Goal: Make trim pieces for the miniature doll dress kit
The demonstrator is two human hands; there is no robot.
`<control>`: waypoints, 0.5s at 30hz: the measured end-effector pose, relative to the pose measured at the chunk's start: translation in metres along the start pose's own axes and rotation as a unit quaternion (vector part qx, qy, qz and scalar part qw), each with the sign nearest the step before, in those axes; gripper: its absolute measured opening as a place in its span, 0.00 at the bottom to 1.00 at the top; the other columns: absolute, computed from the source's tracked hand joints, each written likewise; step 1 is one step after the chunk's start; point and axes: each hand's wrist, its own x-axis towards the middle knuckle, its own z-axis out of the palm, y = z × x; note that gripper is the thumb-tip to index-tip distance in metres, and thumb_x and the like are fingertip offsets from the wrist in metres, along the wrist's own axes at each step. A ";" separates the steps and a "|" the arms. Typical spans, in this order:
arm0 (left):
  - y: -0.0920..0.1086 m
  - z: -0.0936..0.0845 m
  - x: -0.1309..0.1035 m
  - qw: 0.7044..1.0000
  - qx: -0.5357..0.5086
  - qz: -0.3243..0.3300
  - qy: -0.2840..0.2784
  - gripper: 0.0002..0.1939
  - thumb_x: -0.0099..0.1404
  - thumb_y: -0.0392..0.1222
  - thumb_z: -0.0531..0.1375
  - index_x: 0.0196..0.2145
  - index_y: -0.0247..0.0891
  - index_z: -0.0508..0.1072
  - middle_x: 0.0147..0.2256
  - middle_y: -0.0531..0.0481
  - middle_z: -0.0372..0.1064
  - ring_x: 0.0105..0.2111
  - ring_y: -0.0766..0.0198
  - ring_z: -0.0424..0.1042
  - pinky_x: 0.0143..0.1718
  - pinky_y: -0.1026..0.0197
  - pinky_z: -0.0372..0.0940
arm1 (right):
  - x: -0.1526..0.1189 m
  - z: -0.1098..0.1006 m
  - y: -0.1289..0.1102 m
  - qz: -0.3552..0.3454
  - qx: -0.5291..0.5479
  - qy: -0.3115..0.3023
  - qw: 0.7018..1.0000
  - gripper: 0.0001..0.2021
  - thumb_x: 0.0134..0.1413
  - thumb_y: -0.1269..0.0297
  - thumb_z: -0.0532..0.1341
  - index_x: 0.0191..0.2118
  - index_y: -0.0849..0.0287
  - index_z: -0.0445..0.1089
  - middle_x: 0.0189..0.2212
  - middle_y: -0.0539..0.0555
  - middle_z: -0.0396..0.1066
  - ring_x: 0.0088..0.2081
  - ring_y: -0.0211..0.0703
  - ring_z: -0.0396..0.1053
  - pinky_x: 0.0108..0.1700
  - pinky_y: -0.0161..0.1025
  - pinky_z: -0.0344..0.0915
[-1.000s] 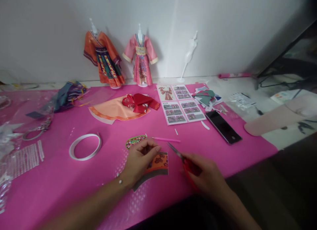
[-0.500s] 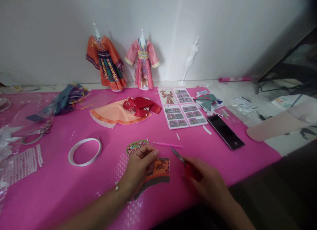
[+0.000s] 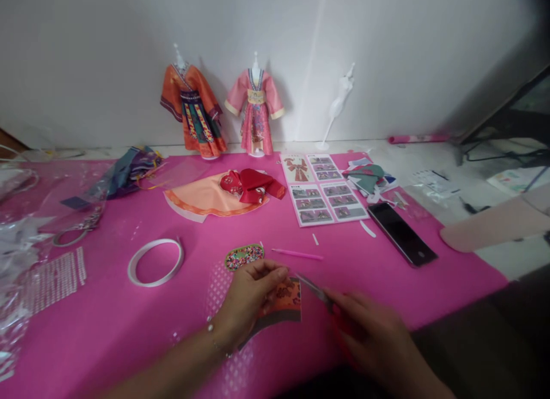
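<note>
Between the thumb and fingers of my left hand [image 3: 253, 293] is an orange patterned fabric piece [image 3: 290, 297] with a curved grey border; part of it is hidden behind the hand. My right hand [image 3: 373, 324] is closed around red-handled scissors [image 3: 315, 289], somewhat blurred. Their blade tips are at the upper edge of the fabric, near my left fingertips; whether they touch it I cannot tell. Just beyond my left hand are a green-rimmed oval of coloured beads [image 3: 244, 256] and a pink pen-like stick [image 3: 297, 254].
A roll of white tape [image 3: 134, 267] lies left on the pink mat [image 3: 112, 330]. Farther back are a peach skirt piece [image 3: 195, 196], a picture instruction sheet [image 3: 315, 187] and a phone [image 3: 401, 233]. Two dressed mini mannequins and a bare one [image 3: 341, 101] stand by the wall.
The scissors have come closer to my left fingertips and the fabric's upper edge. The whole scene has shifted slightly rightward in view. My left hand still holds the fabric.
</note>
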 end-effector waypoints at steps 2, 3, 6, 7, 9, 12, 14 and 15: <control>0.001 0.000 0.000 1.000 0.009 -0.003 0.003 0.18 0.47 0.51 0.71 0.25 0.33 0.73 0.13 0.59 0.60 0.11 0.78 0.52 0.12 0.73 0.46 | 0.001 0.000 0.001 -0.007 -0.014 0.011 1.000 0.24 0.54 0.71 0.55 0.57 0.52 0.67 0.38 0.57 0.75 0.34 0.44 0.74 0.32 0.36 0.71; 0.002 0.000 0.000 1.000 0.014 -0.005 0.003 0.18 0.46 0.50 0.71 0.25 0.33 0.73 0.12 0.59 0.60 0.11 0.77 0.52 0.11 0.73 0.46 | 0.002 0.000 0.001 -0.011 -0.020 0.015 1.000 0.24 0.54 0.70 0.55 0.57 0.52 0.67 0.38 0.57 0.75 0.33 0.44 0.74 0.32 0.36 0.70; 0.003 0.000 0.000 1.000 0.019 -0.008 -0.010 0.17 0.47 0.50 0.71 0.25 0.33 0.74 0.10 0.59 0.58 0.09 0.77 0.52 0.10 0.73 0.44 | 0.004 -0.003 0.001 -0.021 -0.031 0.011 0.999 0.23 0.55 0.70 0.55 0.57 0.52 0.67 0.37 0.57 0.75 0.32 0.44 0.74 0.31 0.36 0.70; 0.003 0.000 0.000 1.000 0.018 -0.008 -0.015 0.17 0.48 0.50 0.70 0.24 0.33 0.75 0.10 0.59 0.58 0.09 0.77 0.52 0.10 0.73 0.44 | 0.004 -0.004 0.001 -0.021 -0.036 0.006 0.999 0.23 0.55 0.70 0.55 0.57 0.53 0.67 0.37 0.56 0.74 0.32 0.44 0.74 0.31 0.36 0.70; 0.003 0.001 0.000 1.000 0.015 -0.008 -0.023 0.16 0.49 0.51 0.69 0.24 0.33 0.75 0.10 0.59 0.58 0.08 0.77 0.52 0.10 0.73 0.44 | 0.005 -0.006 0.002 -0.025 -0.041 0.000 0.999 0.22 0.55 0.70 0.55 0.56 0.53 0.67 0.37 0.55 0.74 0.32 0.43 0.74 0.31 0.36 0.70; 0.004 0.002 -0.001 1.000 0.007 -0.017 -0.025 0.15 0.50 0.50 0.69 0.25 0.33 0.76 0.09 0.59 0.57 0.08 0.78 0.51 0.10 0.73 0.45 | 0.005 -0.008 0.001 -0.036 -0.047 0.003 0.998 0.22 0.56 0.70 0.54 0.56 0.54 0.67 0.37 0.55 0.74 0.32 0.42 0.74 0.32 0.36 0.69; 0.006 0.004 -0.002 0.999 -0.006 -0.033 -0.021 0.15 0.50 0.49 0.69 0.25 0.32 0.76 0.09 0.59 0.56 0.08 0.78 0.51 0.10 0.73 0.44 | 0.005 -0.010 -0.001 -0.042 -0.060 0.006 0.997 0.22 0.57 0.69 0.54 0.57 0.54 0.67 0.37 0.55 0.75 0.32 0.42 0.74 0.32 0.36 0.69; 0.007 0.004 -0.002 0.999 -0.014 -0.042 -0.022 0.14 0.50 0.48 0.69 0.25 0.32 0.76 0.09 0.59 0.56 0.08 0.78 0.51 0.10 0.73 0.44 | 0.006 -0.010 -0.002 -0.044 -0.071 0.008 0.996 0.21 0.57 0.69 0.53 0.56 0.54 0.67 0.37 0.56 0.75 0.32 0.42 0.74 0.31 0.36 0.69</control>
